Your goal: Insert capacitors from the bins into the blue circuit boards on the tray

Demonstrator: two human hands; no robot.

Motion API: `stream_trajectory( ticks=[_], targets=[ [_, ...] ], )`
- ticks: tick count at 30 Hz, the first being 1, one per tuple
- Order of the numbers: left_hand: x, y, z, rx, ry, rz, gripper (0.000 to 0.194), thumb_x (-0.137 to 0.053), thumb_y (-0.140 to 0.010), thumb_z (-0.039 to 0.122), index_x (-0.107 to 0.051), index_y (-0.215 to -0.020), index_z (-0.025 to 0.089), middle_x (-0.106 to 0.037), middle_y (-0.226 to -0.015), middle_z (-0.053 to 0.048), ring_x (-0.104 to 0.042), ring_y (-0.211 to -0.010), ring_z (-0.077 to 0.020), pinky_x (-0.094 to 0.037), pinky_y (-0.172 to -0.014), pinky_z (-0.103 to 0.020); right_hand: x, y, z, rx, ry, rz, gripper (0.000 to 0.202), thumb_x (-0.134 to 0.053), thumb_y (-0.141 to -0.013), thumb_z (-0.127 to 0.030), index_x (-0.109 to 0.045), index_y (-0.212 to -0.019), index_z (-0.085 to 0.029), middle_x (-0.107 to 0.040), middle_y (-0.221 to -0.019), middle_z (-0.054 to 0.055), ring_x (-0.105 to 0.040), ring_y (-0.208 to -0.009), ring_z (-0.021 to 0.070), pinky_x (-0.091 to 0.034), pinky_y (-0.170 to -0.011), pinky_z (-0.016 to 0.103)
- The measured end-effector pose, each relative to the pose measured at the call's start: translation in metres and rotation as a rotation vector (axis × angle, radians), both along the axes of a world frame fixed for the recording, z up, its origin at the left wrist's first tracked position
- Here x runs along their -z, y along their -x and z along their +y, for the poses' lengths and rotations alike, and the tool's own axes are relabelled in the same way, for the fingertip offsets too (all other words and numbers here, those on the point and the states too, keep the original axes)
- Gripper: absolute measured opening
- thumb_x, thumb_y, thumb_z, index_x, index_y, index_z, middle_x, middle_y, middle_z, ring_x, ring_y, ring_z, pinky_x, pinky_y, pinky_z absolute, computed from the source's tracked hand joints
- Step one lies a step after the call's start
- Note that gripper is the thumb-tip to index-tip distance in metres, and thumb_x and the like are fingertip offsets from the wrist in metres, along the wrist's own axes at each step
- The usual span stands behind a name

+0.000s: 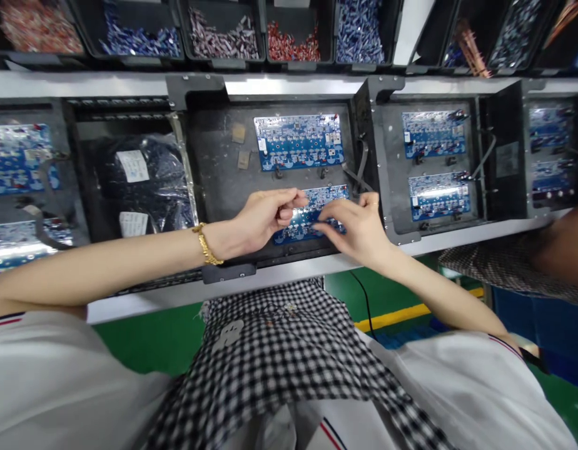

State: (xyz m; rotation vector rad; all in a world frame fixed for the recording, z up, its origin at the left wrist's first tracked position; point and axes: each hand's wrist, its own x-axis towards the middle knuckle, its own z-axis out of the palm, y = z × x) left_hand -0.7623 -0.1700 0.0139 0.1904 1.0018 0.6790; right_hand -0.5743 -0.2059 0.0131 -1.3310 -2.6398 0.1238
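Note:
Two blue circuit boards lie in a black tray [218, 169] in front of me. My left hand [265, 219] is over the left part of the lower board [312, 212], its fingers curled together; whatever they hold is too small to make out. Over the right part of that board is my right hand [354, 228], thumb and forefinger close together near the surface, with anything between them hidden or too small to see. The upper board [301, 142] lies untouched just behind. A grey ribbon cable [361, 164] rests by the tray's right wall.
Bins of small parts, such as blue ones [359, 31] and red ones [293, 44], line the back. Left is a dark plastic-wrapped bundle [148, 181]. More trays with boards [439, 195] stand right, where a person's blurred arm [565, 244] shows.

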Motion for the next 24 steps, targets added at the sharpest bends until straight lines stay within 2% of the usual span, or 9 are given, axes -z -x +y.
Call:
stream_trajectory(
  ticks=[3, 6, 8, 10, 14, 17, 19, 21, 24],
  targets=[
    [-0.004, -0.003, -0.001, 0.013, 0.076, -0.068, 0.021, -0.050, -0.092, 0.012, -0.060, -0.074, 0.007, -0.055, -0.062, -0.001, -0.042, -0.045, -0.0022, -0.026, -0.038, -0.011, -0.007, 0.008, 0.017, 0.034, -0.113, 0.069, 0.018, -0.047, -0.097, -0.028, -0.064, -0.096, -0.021, -0.073, -0.102, 0.001, -0.063, -0.084, 0.0148, -0.020, -0.076, 0.036],
    [-0.011, -0.005, 0.001, 0.029, 0.130, -0.151, 0.030, -0.045, -0.095, 0.014, -0.053, -0.066, 0.010, -0.044, -0.054, 0.002, -0.040, -0.044, -0.0027, -0.027, -0.039, -0.011, -0.010, 0.016, 0.035, -0.088, -0.275, 0.048, 0.019, -0.046, -0.096, -0.019, -0.064, -0.094, -0.020, -0.073, -0.101, 0.001, -0.065, -0.089, 0.0164, -0.017, -0.073, 0.036],
    [-0.015, -0.005, 0.014, 0.031, 0.137, -0.181, 0.031, -0.043, -0.096, 0.013, -0.051, -0.066, 0.010, -0.045, -0.055, 0.002, -0.040, -0.044, -0.0026, -0.031, -0.041, -0.011, -0.013, 0.017, 0.047, -0.123, -0.351, 0.080, 0.016, -0.047, -0.094, -0.015, -0.062, -0.090, -0.019, -0.074, -0.096, 0.000, -0.066, -0.088, 0.0157, -0.017, -0.071, 0.036],
    [-0.019, -0.005, 0.041, -0.051, 0.117, -0.160, 0.027, -0.040, -0.096, 0.011, -0.056, -0.075, 0.009, -0.054, -0.063, -0.002, -0.044, -0.049, -0.0033, -0.037, -0.046, -0.011, -0.017, 0.014, 0.057, -0.075, -0.354, 0.157, 0.009, -0.051, -0.092, -0.016, -0.059, -0.088, -0.019, -0.073, -0.093, -0.001, -0.066, -0.083, 0.0142, -0.020, -0.073, 0.036],
    [-0.026, -0.004, 0.132, -0.315, -0.111, -0.274, 0.033, -0.031, -0.101, 0.025, -0.054, -0.119, 0.009, -0.062, -0.102, -0.012, -0.062, -0.092, -0.0137, -0.050, -0.076, -0.019, -0.017, 0.009, 0.069, -0.020, -0.225, 0.205, 0.007, -0.050, -0.091, -0.017, -0.054, -0.086, -0.019, -0.070, -0.090, -0.002, -0.065, -0.081, 0.0136, -0.023, -0.073, 0.035],
    [-0.025, 0.000, 0.186, -0.301, -0.251, -0.307, 0.053, -0.022, -0.102, 0.040, -0.039, -0.135, 0.002, -0.057, -0.114, -0.015, -0.056, -0.113, -0.0238, -0.050, -0.086, -0.032, -0.012, 0.008, 0.068, -0.067, -0.122, 0.188, 0.008, -0.049, -0.092, -0.016, -0.054, -0.086, -0.019, -0.069, -0.092, -0.001, -0.064, -0.083, 0.0133, -0.022, -0.073, 0.034],
    [-0.021, 0.011, 0.198, -0.202, -0.277, -0.243, 0.057, -0.016, -0.102, 0.038, -0.035, -0.135, -0.004, -0.056, -0.114, -0.017, -0.055, -0.117, -0.0250, -0.049, -0.088, -0.034, -0.010, 0.008, 0.062, -0.062, -0.020, 0.209, 0.009, -0.049, -0.092, -0.016, -0.055, -0.086, -0.019, -0.068, -0.093, -0.001, -0.064, -0.084, 0.0129, -0.023, -0.074, 0.034],
    [-0.019, 0.034, 0.196, -0.102, -0.348, -0.125, 0.051, -0.015, -0.103, 0.031, -0.040, -0.129, -0.006, -0.060, -0.108, -0.016, -0.056, -0.112, -0.0187, -0.048, -0.089, -0.026, -0.008, 0.007, 0.055, -0.037, 0.100, 0.256, 0.009, -0.051, -0.091, -0.017, -0.057, -0.084, -0.019, -0.068, -0.092, -0.001, -0.064, -0.084, 0.0132, -0.023, -0.074, 0.034],
    [-0.014, 0.088, 0.192, -0.050, -0.443, 0.065, 0.038, -0.017, -0.104, 0.025, -0.051, -0.110, 0.011, -0.065, -0.081, 0.002, -0.055, -0.085, -0.0005, -0.039, -0.080, -0.004, -0.005, 0.006, 0.041, -0.007, 0.269, 0.326, 0.009, -0.055, -0.090, -0.021, -0.061, -0.084, -0.019, -0.068, -0.091, 0.001, -0.064, -0.086, 0.0148, -0.024, -0.073, 0.032]
  ],
)
